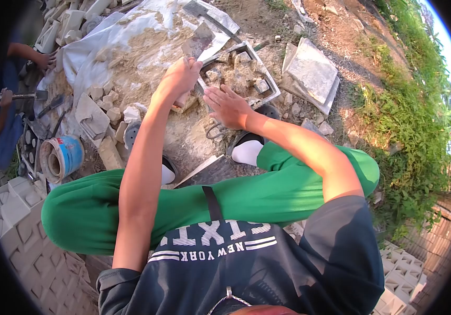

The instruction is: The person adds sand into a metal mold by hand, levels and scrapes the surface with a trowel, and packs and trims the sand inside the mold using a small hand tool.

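Observation:
My left hand point(179, 80) is closed around the handle of a trowel point(199, 42), whose flat metal blade points away from me over a sandy heap. Just right of it lies a square metal mould point(267, 79), its inside partly filled with lumpy, sand-coloured mix point(229, 71) around several raised blocks. My right hand point(228, 107) is stretched flat, palm down, with its fingertips by the mould's near left edge; whether they press on the rim I cannot tell. A bent metal loop point(215, 131) shows beside that hand.
Stone slabs point(312, 73) are stacked right of the mould. A sand pile point(136, 58) spreads over white sheeting point(78, 55). Left are broken chunks, a blue bucket point(70, 155), and another person's hand holding a hammer point(40, 95). Patterned blocks point(31, 231) stand at lower left.

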{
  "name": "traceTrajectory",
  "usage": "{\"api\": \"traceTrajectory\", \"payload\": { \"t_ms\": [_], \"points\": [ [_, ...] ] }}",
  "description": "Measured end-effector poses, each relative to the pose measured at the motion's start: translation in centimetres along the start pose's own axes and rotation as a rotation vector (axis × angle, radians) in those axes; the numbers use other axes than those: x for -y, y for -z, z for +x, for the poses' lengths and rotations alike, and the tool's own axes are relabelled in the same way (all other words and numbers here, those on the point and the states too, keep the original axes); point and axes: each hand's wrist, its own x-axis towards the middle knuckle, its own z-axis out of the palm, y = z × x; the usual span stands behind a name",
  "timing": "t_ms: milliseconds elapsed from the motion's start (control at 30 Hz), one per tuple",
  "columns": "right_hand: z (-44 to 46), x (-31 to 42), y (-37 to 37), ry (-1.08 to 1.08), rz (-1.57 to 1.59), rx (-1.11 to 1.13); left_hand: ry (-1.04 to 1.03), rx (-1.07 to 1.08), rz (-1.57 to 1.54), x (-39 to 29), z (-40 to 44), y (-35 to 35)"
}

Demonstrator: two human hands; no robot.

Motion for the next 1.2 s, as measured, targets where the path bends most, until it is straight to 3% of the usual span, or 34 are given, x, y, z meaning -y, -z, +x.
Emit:
{"api": "traceTrajectory", "payload": {
  "t_ms": [100, 267, 333, 367, 433, 567, 633, 667, 700, 900, 1000, 1067, 1100, 1167, 1200],
  "points": [
    [-3.1, 1.1, 0.4, 0.069, 0.008, 0.059, 0.011, -0.018, 0.002, 0.2, 0.2, -0.1],
    [-4.1, -1.2, 1.9, 0.167, 0.201, -0.136, -0.007, -0.061, 0.006, 0.9, 0.7, -0.5],
    [-1.8, -2.8, 1.4, -0.074, 0.079, -0.119, -0.019, -0.044, 0.044, 0.5, 0.4, -0.3],
    [-1.4, -3.5, 1.4, -0.077, 0.078, -0.122, -0.022, -0.045, 0.047, 0.4, 0.3, -0.4],
    [-1.1, -4.6, 1.2, -0.026, 0.152, 0.045, -0.010, -0.049, 0.035, 0.5, 0.3, -0.8],
    [-3.9, -5.5, 0.4, -0.054, 0.310, 0.099, -0.057, -0.098, 0.031, 0.8, 0.7, -1.3],
    [-4.6, -5.8, 2.3, -0.342, 0.536, 0.325, -0.014, -0.048, 0.056, 0.5, 0.8, -1.1],
    [-4.4, -6.2, 3.3, -0.395, 0.529, 0.492, -0.014, -0.021, 0.061, 0.3, 0.8, -1.0],
    [-5.0, -6.2, 2.9, -0.401, 0.531, 0.492, -0.017, -0.016, 0.063, 0.4, 0.9, -1.3],
    [-6.5, -5.2, 2.9, -0.476, 0.638, 0.430, -0.014, 0.009, 0.054, -0.2, 0.9, -1.9],
    [-4.5, -6.6, 1.9, -0.472, 0.589, 0.243, -0.050, 0.008, 0.055, -0.3, 0.9, -2.0],
    [-2.5, -7.9, 2.1, -0.387, 0.276, 0.117, 0.012, 0.041, 0.000, -0.8, 0.6, -1.7],
    [-1.8, -8.1, 1.7, -0.390, 0.276, 0.111, 0.008, 0.039, 0.005, -0.9, 0.5, -1.6],
    [-0.6, -8.3, 0.7, -0.130, 0.026, -0.205, -0.002, -0.019, 0.025, -0.8, 0.6, -1.8],
    [-0.3, -8.5, 0.1, -0.081, 0.086, -0.086, -0.007, -0.020, 0.030, -0.7, 0.8, -1.8]
  ]
}}
